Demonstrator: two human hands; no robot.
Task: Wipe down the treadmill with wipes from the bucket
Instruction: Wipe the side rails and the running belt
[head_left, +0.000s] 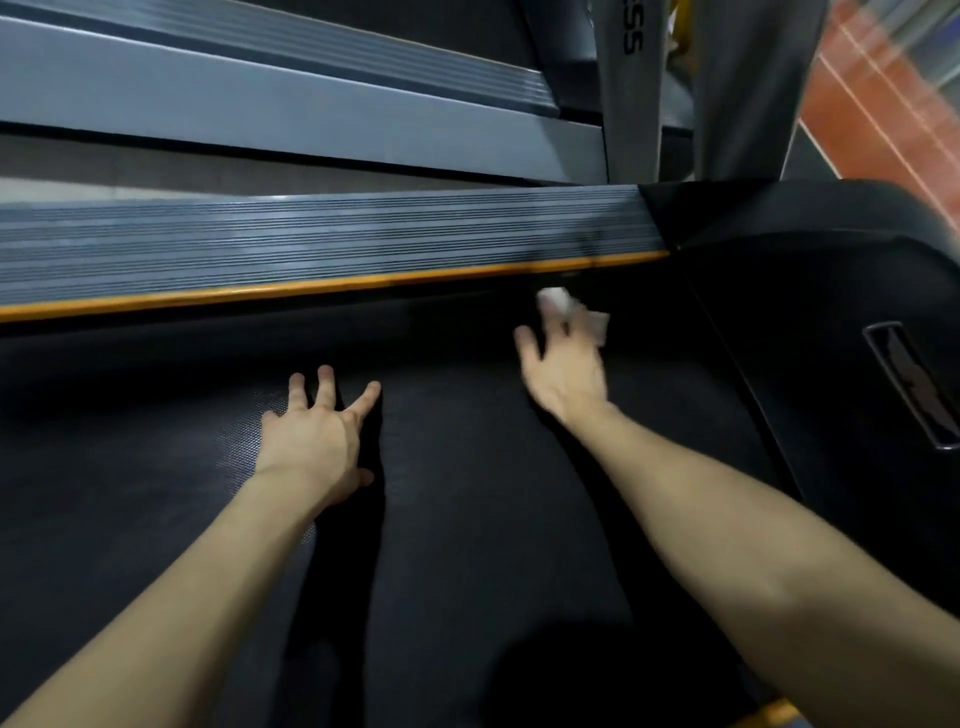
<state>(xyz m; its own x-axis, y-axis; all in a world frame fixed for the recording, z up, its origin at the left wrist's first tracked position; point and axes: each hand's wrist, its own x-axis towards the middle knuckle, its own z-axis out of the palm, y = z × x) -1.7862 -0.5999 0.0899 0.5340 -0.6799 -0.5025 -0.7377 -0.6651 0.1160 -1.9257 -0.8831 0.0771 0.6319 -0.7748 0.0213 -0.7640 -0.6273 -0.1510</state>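
Note:
I look down on the treadmill's black belt (467, 493). My left hand (311, 436) rests flat on the belt with its fingers spread. My right hand (563, 364) lies further forward, fingers stretched over a white wipe (571, 309) that it presses on the belt near the orange-trimmed side rail (322, 244). The right hand and the wipe are blurred. The bucket is out of view.
A black motor cover (831, 291) with a badge rises at the belt's right end. A grey upright post (628, 88) stands behind it. Beyond the ribbed rail lies a neighbouring machine's grey deck (260, 104). Red floor (883, 104) shows at the top right.

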